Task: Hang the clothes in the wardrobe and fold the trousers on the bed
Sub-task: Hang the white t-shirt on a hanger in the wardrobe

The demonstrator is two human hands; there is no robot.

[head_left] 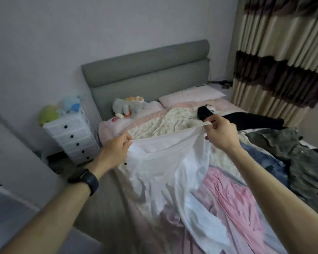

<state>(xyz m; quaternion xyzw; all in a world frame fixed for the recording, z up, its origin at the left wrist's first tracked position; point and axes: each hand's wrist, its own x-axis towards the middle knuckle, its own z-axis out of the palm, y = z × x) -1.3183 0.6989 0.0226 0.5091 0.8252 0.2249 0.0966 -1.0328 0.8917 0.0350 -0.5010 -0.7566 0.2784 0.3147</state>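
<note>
A white garment (pixel 165 167) hangs spread between my hands over the bed (pixel 116 129). My left hand (pixel 116 151) pinches its top edge at the left, and my right hand (pixel 218 132) grips the top edge at the right, a little higher. The cloth drapes down toward me. Under it lies a pink garment (pixel 233 204). Further right lie blue jeans (pixel 268 160), an olive-grey garment (pixel 294 158) and a black garment (pixel 250 120).
A grey headboard (pixel 147 70) stands at the far end, with a pillow (pixel 189 96) and soft toys (pixel 128 107). A white drawer unit (pixel 72 136) with toys on top stands left of the bed. Striped curtains (pixel 283 52) hang at the right. A strip of floor (pixel 99 208) runs at my left.
</note>
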